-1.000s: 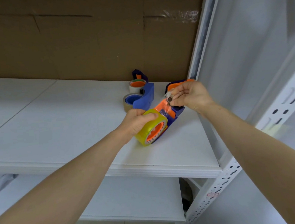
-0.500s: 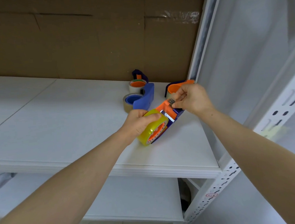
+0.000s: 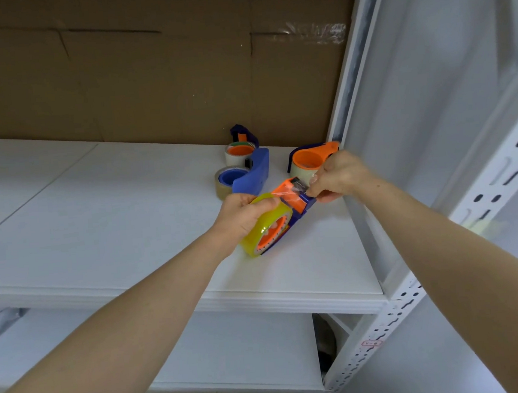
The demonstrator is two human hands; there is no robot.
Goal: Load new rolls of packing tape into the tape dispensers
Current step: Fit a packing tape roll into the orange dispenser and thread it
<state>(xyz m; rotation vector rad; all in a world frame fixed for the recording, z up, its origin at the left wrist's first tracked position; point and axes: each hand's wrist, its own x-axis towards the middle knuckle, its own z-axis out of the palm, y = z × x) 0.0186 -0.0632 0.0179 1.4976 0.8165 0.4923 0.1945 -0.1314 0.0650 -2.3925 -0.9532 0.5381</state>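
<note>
tape roll: the yellowish clear tape roll point(image 3: 255, 238) is already sitting on the orange hub of the dispenser point(image 3: 297, 202), and the whole thing is held just above the shelf point(image 3: 127, 208), near its right end.
tape end: the tape end point(image 3: 285, 195) is pulled off the roll and lies across the orange plate toward the cutter end. Can't make out if it's caught on the teeth yet.
left hand: the left hand point(image 3: 242, 216) is wrapped over the top of the roll, steadying it and the dispenser.
right hand: the right hand point(image 3: 340, 173) has its fingertips pinched in at the cutter end. Looks like it's on the tape end or the tip of the dispenser; too small to say which.
done so far: I'd say mounting the roll is finished for this one.
left to do: seat the end at the blade, tidy or trim it if needed, then set the dispenser down.
the others: the blue dispenser point(image 3: 254, 173), the back dispenser point(image 3: 241, 150) and the right-side dispenser point(image 3: 309, 160) sit on the shelf just behind, each with a roll on it, so they look loaded. No loose spare rolls that I can spot, so this may well be the last one.
around: brown cardboard point(image 3: 147, 80) backs the shelf and a lower shelf point(image 3: 234, 355) sits underneath.
</note>
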